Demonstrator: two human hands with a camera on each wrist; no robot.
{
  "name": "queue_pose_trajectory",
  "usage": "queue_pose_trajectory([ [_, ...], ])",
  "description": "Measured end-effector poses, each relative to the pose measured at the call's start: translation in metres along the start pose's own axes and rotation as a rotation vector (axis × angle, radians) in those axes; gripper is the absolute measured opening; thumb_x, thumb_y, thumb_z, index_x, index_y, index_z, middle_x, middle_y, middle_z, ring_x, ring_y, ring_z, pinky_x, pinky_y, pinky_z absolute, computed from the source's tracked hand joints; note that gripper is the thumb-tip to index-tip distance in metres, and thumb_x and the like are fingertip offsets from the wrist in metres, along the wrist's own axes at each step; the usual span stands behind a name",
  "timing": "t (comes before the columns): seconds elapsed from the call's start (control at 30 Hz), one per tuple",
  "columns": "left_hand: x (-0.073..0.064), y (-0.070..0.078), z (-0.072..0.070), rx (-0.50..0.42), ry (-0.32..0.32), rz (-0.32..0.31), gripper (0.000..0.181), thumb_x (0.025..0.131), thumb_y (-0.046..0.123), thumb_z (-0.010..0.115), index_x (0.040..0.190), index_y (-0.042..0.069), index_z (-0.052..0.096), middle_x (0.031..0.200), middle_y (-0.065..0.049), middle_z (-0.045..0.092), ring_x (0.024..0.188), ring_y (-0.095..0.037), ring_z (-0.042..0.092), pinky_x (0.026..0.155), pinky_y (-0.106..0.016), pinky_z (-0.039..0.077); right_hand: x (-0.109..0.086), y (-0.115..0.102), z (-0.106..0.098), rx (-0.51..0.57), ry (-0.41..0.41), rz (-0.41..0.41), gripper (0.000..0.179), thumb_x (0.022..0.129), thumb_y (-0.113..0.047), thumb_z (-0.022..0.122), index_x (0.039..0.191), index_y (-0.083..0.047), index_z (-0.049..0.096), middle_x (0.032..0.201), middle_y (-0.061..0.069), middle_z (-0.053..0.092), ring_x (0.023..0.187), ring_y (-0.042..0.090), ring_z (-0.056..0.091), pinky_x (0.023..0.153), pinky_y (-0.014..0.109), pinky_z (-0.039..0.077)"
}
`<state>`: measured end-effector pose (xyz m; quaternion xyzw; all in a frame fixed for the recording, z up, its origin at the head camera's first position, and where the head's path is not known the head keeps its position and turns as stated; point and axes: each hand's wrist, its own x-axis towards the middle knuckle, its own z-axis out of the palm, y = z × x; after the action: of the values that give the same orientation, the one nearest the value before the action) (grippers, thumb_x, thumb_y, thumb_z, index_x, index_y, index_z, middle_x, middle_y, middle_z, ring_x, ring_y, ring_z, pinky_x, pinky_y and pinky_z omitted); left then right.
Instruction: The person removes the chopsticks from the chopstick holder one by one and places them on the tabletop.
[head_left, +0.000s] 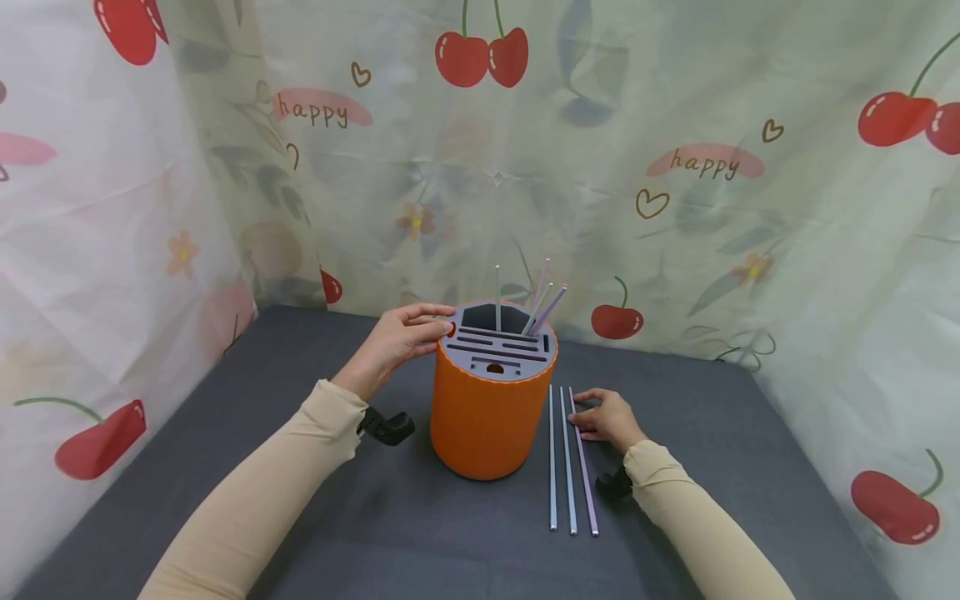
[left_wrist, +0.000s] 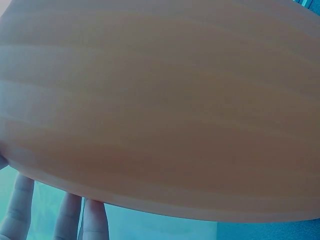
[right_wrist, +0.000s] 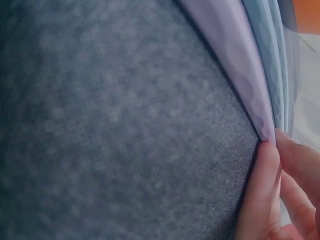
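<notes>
An orange cylindrical holder (head_left: 486, 417) with a grey slotted top stands upright on the table. Fingers and thumb of my left hand (head_left: 397, 337) rest at its upper left rim; the left wrist view shows straight fingers (left_wrist: 95, 220) reaching behind its edge. Several thin chopsticks (head_left: 498, 296) lean up out of its back opening. To its right lie three more, side by side: two pale blue chopsticks (head_left: 567, 467) and one purple chopstick (head_left: 584, 479). My right hand (head_left: 609, 419) pinches the far end of the purple chopstick (right_wrist: 245, 70) between thumb and index finger, close over the cloth.
A dark grey cloth (head_left: 360, 517) covers the table. Hanging fabric printed with cherries (head_left: 482, 58) closes in the back and both sides. Each wrist carries a black strap mount (head_left: 387, 427).
</notes>
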<state>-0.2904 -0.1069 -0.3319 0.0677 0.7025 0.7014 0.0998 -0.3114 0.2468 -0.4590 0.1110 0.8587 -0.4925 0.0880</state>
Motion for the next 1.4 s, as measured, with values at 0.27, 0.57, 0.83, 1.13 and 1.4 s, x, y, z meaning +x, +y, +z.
queue_pose_trajectory([
  [0.27, 0.0, -0.002, 0.0, 0.005, -0.009, 0.002, 0.037, 0.09, 0.026, 0.071, 0.125, 0.017, 0.064, 0.129, -0.005, 0.058, 0.119, -0.022, 0.057, 0.105, -0.041, 0.045, 0.001, 0.001, 0.002, -0.009, 0.008, 0.016, 0.047, 0.081, -0.003, 0.076, 0.125, -0.001, 0.06, 0.079, 0.009, 0.069, 0.064, 0.013, 0.065, 0.059, 0.031, 0.059],
  [0.57, -0.001, -0.001, -0.001, 0.005, -0.021, 0.008, 0.039, 0.089, 0.028, 0.071, 0.126, 0.018, 0.063, 0.129, -0.005, 0.058, 0.119, -0.021, 0.057, 0.106, -0.041, 0.044, 0.002, 0.001, 0.001, -0.011, 0.011, 0.038, 0.046, 0.082, -0.004, 0.076, 0.125, -0.002, 0.06, 0.08, 0.01, 0.069, 0.062, 0.012, 0.065, 0.058, 0.031, 0.059],
  [0.83, 0.0, -0.002, -0.001, 0.002, -0.02, 0.011, 0.036, 0.089, 0.027, 0.071, 0.124, 0.018, 0.064, 0.127, -0.005, 0.06, 0.118, -0.02, 0.058, 0.105, -0.04, 0.045, -0.002, -0.002, -0.004, 0.016, -0.014, 0.052, 0.049, 0.084, -0.009, 0.075, 0.129, 0.0, 0.057, 0.081, 0.01, 0.068, 0.063, 0.012, 0.065, 0.06, 0.029, 0.059],
  [1.13, -0.001, -0.002, -0.001, -0.003, -0.019, 0.006, 0.037, 0.089, 0.028, 0.072, 0.124, 0.018, 0.065, 0.127, -0.004, 0.06, 0.118, -0.02, 0.058, 0.105, -0.04, 0.045, -0.023, -0.054, -0.038, 0.284, -0.084, -0.139, 0.053, 0.095, -0.018, 0.064, 0.14, 0.002, 0.045, 0.119, 0.012, 0.063, 0.092, 0.012, 0.069, 0.085, 0.033, 0.057],
  [1.4, -0.001, -0.002, -0.001, -0.009, -0.013, 0.006, 0.038, 0.088, 0.029, 0.073, 0.123, 0.019, 0.065, 0.125, -0.005, 0.062, 0.117, -0.02, 0.058, 0.104, -0.039, 0.046, -0.067, -0.129, -0.053, 0.618, -0.137, -0.466, 0.033, 0.093, -0.012, 0.064, 0.124, -0.005, 0.054, 0.108, 0.002, 0.06, 0.096, 0.012, 0.068, 0.087, 0.026, 0.055],
])
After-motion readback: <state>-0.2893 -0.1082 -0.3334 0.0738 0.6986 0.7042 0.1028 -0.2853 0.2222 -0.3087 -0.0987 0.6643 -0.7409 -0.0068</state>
